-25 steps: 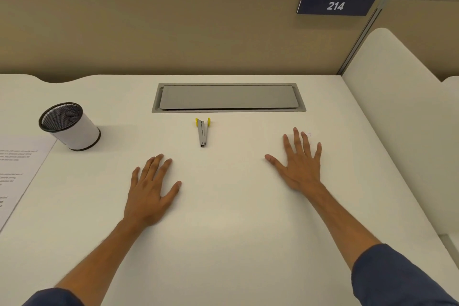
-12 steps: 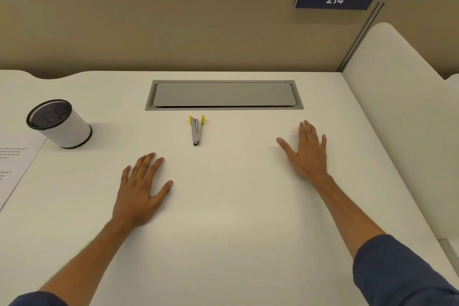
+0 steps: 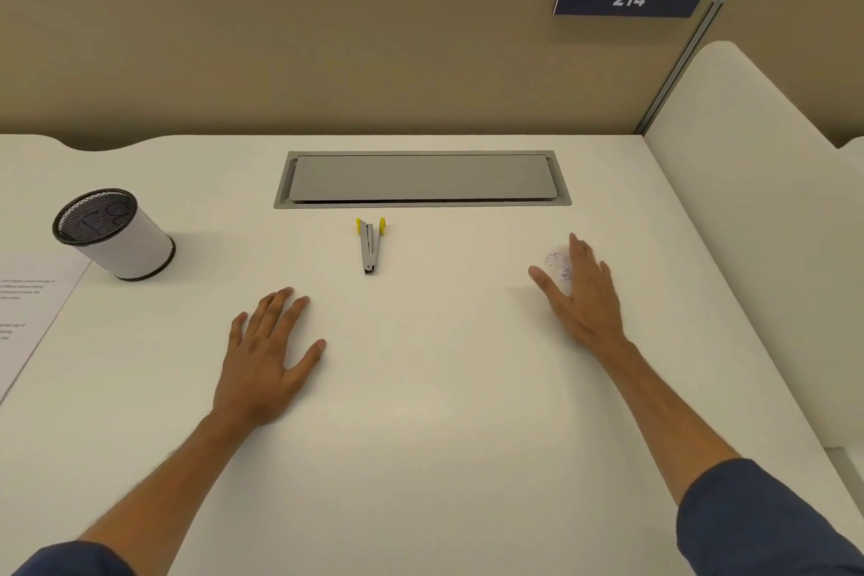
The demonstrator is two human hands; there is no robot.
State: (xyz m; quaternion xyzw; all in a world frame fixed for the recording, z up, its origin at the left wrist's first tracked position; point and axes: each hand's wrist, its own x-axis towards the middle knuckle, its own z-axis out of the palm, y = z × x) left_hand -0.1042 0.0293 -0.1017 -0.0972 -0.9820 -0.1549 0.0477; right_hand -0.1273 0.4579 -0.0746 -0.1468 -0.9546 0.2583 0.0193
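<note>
My left hand lies flat on the white desk, fingers spread, holding nothing. My right hand is raised on its edge with straight fingers, beside a small pale object with purple specks; whether it touches it I cannot tell. A small grey staple remover with yellow tabs lies between and beyond the hands, untouched.
A mesh pen cup with a white sleeve stands at the left. A printed sheet lies at the left edge. A grey cable hatch is set in the desk behind the staple remover. A white divider bounds the right side.
My right hand has slid forward and to the right and turned from flat to on its edge, reaching the speckled object. My left hand has stayed flat.
</note>
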